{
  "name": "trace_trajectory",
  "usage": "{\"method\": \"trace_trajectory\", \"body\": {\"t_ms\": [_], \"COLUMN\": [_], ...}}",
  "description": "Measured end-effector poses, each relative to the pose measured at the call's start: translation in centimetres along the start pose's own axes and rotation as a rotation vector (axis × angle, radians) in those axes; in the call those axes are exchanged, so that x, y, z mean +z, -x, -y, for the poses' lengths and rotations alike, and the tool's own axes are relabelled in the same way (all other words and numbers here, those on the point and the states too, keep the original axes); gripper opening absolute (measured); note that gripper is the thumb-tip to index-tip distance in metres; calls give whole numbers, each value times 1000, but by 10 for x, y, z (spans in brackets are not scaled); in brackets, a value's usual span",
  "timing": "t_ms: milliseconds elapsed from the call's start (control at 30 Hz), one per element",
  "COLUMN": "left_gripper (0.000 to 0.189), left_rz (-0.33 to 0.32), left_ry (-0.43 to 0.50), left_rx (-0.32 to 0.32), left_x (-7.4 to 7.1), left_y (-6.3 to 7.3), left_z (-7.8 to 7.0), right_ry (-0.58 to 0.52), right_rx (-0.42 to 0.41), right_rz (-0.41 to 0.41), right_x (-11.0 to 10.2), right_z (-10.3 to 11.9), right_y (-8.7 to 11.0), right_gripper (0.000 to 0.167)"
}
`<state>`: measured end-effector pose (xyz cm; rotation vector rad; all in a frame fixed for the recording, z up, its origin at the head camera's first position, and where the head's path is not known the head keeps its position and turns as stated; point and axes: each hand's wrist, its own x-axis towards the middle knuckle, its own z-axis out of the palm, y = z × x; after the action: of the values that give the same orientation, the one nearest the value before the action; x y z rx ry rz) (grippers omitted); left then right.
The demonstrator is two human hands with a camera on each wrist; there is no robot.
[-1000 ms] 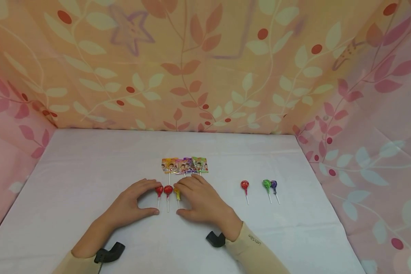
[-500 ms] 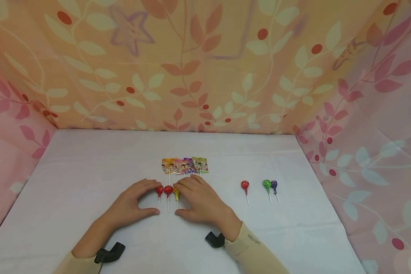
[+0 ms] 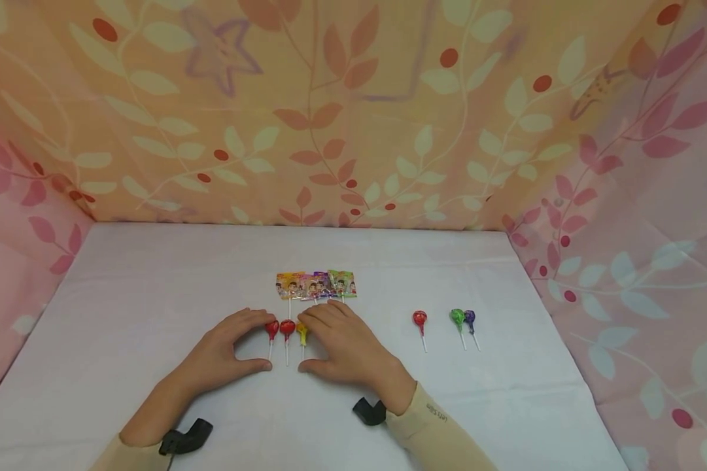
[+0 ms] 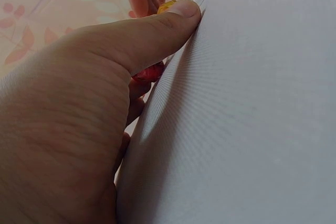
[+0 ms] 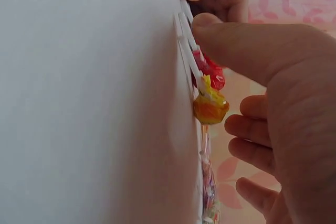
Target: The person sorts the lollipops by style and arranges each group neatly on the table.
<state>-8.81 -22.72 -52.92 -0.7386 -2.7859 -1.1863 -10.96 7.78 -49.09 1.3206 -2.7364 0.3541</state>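
Two red lollipops and a yellow one lie in a row between the hands on the white cloth. At the left red lollipop (image 3: 272,330), my left hand (image 3: 218,350) has its fingertips by the candy and its thumb by the stick end. The middle red lollipop (image 3: 287,328) lies untouched. Beside the yellow lollipop (image 3: 303,333) is my right hand (image 3: 347,340), thumb near the stick end, partly covering the candy. In the right wrist view, the fingers stand apart from the yellow candy (image 5: 211,107). Neither hand wraps round a lollipop.
Behind the hands lie several flat-wrapped lollipops, with a yellow wrapper (image 3: 290,285) and a green wrapper (image 3: 343,283) at the ends. To the right lie another red lollipop (image 3: 420,319), a green one (image 3: 457,318) and a purple one (image 3: 469,318). Patterned curtains (image 3: 353,150) enclose the table.
The yellow lollipop has slid slightly left toward the middle red one, and my right hand with it. My left hand has stayed almost still; the whole view shifts slightly.
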Motion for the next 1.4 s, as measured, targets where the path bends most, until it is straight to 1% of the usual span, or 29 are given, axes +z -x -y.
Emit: {"method": "trace_trajectory", "body": {"t_ms": [200,467,833,1033,1167,1400], "left_gripper": [84,84,85,85,85,85], "left_rz": [7,12,9,12,13,18], "left_ry": [-6,-8,-13,-7,-5,-7], "left_rx": [-17,-30,-19,-15,-10,-18], "left_x": [0,-1,1,1,1,2], "left_y": [3,4,2,1,1,1], "left_z": [1,2,3,2,2,2], "right_ry": [-16,3,12,-9,0,4], "right_rx": [26,28,86,86,87,62], "right_rz": [-5,-27,-24,-49,-57,-115], "right_x": [-2,-6,-9,-12,-11,-13], "right_z": [-2,-8,-21,-25,-28,-34], "right_y": [6,17,41,46,49,57], "right_gripper": [80,78,78,78,78,77]}}
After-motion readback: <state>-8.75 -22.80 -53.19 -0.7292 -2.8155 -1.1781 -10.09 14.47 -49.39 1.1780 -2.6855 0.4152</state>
